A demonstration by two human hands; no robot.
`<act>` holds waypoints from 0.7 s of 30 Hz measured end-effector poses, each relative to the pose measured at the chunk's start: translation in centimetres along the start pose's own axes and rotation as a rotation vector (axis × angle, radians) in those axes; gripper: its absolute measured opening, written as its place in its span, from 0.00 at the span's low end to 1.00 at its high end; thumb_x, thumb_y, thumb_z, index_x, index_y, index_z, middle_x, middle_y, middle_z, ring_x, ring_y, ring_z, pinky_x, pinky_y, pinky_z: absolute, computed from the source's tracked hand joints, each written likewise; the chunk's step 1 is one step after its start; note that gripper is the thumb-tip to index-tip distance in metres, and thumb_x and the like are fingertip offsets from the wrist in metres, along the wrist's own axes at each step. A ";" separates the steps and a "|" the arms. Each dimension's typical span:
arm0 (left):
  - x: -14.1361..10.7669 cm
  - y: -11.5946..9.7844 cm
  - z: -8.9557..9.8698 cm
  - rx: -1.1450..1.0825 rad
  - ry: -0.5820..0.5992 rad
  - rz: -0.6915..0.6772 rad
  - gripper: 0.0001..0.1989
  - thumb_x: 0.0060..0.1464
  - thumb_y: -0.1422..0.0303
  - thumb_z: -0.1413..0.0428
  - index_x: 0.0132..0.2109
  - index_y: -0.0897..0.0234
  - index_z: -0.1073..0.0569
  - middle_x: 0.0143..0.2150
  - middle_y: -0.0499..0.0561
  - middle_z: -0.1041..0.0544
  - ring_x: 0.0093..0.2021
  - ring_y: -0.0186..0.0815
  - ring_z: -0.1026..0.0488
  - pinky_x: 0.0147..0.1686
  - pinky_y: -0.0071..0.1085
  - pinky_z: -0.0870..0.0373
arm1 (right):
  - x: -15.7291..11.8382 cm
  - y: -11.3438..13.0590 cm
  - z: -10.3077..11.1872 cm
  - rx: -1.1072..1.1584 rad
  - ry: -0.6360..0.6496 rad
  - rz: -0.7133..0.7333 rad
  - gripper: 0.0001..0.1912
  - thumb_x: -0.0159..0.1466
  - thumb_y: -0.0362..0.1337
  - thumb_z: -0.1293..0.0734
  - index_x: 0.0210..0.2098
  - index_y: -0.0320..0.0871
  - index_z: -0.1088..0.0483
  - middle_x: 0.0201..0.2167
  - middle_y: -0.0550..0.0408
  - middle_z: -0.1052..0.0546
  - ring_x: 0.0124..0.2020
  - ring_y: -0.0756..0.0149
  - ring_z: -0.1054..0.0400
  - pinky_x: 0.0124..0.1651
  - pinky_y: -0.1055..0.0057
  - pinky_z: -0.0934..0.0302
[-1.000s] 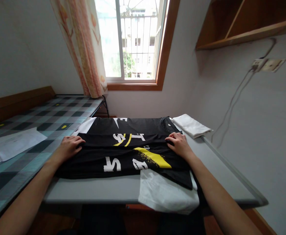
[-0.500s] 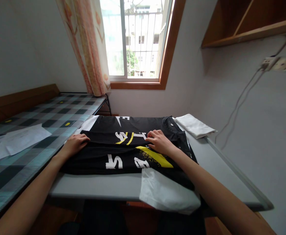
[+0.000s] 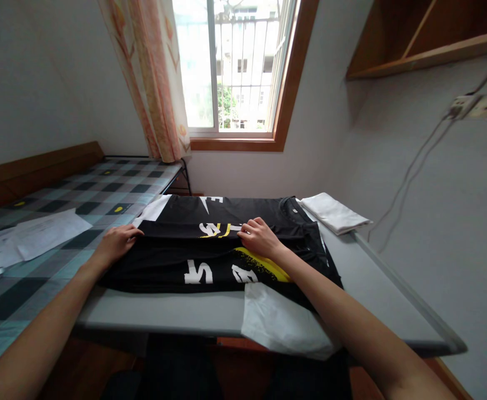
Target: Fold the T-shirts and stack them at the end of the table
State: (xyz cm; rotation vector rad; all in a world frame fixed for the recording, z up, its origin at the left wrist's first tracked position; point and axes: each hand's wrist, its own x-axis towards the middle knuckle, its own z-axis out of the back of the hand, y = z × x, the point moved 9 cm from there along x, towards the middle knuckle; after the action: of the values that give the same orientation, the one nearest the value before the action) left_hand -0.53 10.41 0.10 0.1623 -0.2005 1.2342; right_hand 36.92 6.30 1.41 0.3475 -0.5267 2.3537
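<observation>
A black T-shirt [image 3: 164, 266] with white letters and yellow streaks lies across the grey table, its collar towards the right. A raised fold runs along its length. My left hand [image 3: 117, 244] pinches the fabric at the hem end on the left. Further right, my right hand [image 3: 259, 236] is closed on the same fold near the middle of the print, its fingertips partly hidden by the cloth. The white sleeve [image 3: 282, 319] hangs over the table's front edge below my right forearm.
The grey table [image 3: 176, 311] ends close in front of me. A folded white cloth [image 3: 335, 213] lies at its back right. On the left stands a bed with a checked mattress [image 3: 80, 183], with papers [image 3: 39, 236] on it. Wall shelves [image 3: 430, 39] jut out at upper right.
My right hand has moved left along the fold, and my left hand has shifted slightly left. The shirt's fold looks more stretched. The camera view has shifted a little.
</observation>
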 end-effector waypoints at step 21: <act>-1.7 0.4 2.0 -0.075 -0.068 0.030 0.16 0.56 0.63 0.53 0.44 0.61 0.24 0.46 0.54 0.22 0.46 0.44 0.26 0.46 0.37 0.35 | -1.9 -0.9 1.8 0.066 -0.096 -0.046 0.10 0.65 0.30 0.38 0.39 0.43 0.25 0.36 0.51 0.24 0.37 0.63 0.36 0.42 0.65 0.50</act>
State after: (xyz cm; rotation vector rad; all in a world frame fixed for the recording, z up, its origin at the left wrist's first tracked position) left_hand -1.53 8.51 1.63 0.1369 -0.3088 1.2501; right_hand 39.05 5.01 2.53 0.5005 -0.4816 2.3220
